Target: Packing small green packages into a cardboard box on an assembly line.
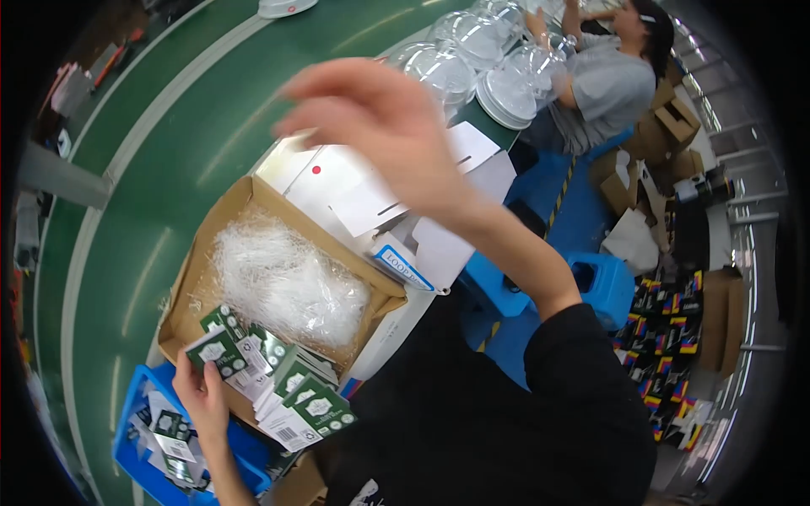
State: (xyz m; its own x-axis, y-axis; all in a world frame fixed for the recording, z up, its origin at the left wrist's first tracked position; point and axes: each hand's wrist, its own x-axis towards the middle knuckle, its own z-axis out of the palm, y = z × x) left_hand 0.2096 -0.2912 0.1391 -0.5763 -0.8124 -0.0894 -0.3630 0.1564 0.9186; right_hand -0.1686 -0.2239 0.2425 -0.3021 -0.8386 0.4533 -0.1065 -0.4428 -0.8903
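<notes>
My left hand [202, 396] pinches a small green and white printed card [216, 354] over the near edge of a cardboard tray. Beside it, several cards of the same kind [308, 409] lie in an overlapping pile. A clear bag of thin transparent plastic strands [283, 274] fills much of the cardboard tray [228, 202]. High over the white boxes, my right hand [380, 126] is smeared by motion. Its fingers look bent, but whether they hold anything cannot be made out.
White flat boxes [325, 181] lie beyond the tray. A blue bin [135, 438] with more cards stands at the lower left. Clear plastic domes [468, 42] cover the far bench, where another person [607, 84] works. Blue stools [603, 287] and cartons [666, 126] stand at the right.
</notes>
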